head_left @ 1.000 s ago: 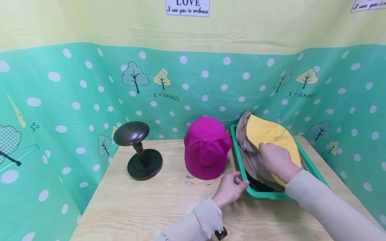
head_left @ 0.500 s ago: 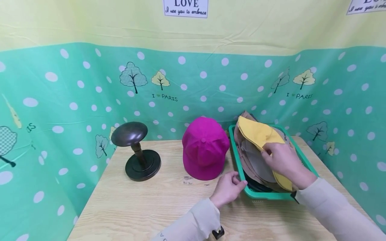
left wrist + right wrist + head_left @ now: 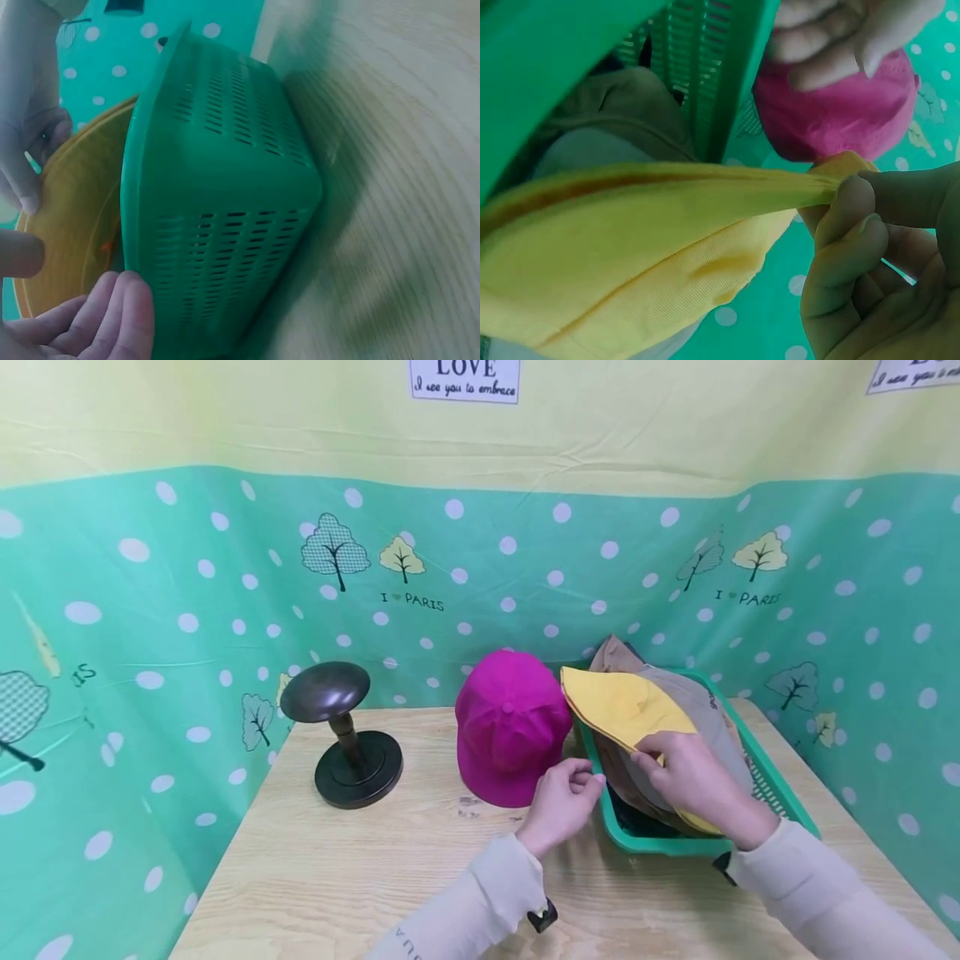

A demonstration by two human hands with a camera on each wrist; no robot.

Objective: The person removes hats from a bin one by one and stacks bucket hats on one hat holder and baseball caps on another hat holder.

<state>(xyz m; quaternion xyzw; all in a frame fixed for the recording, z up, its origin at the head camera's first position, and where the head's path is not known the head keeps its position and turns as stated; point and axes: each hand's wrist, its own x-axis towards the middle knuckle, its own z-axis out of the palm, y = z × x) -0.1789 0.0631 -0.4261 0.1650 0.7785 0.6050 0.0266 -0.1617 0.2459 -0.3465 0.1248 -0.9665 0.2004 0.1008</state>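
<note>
Head: bright, even | 2 wrist views: dimmer, hazy | shadows soft

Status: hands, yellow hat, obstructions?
Right hand pinches yellow hat at green basket. Left hand by basket's rim, gripping nothing. Possible obstruction: magenta cap beside basket.

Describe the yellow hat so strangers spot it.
Find the green basket on the right of the wooden table. There, the right hand pinches the yellow hat, its color setting it apart from the gray hat beneath and magenta cap alongside.
</note>
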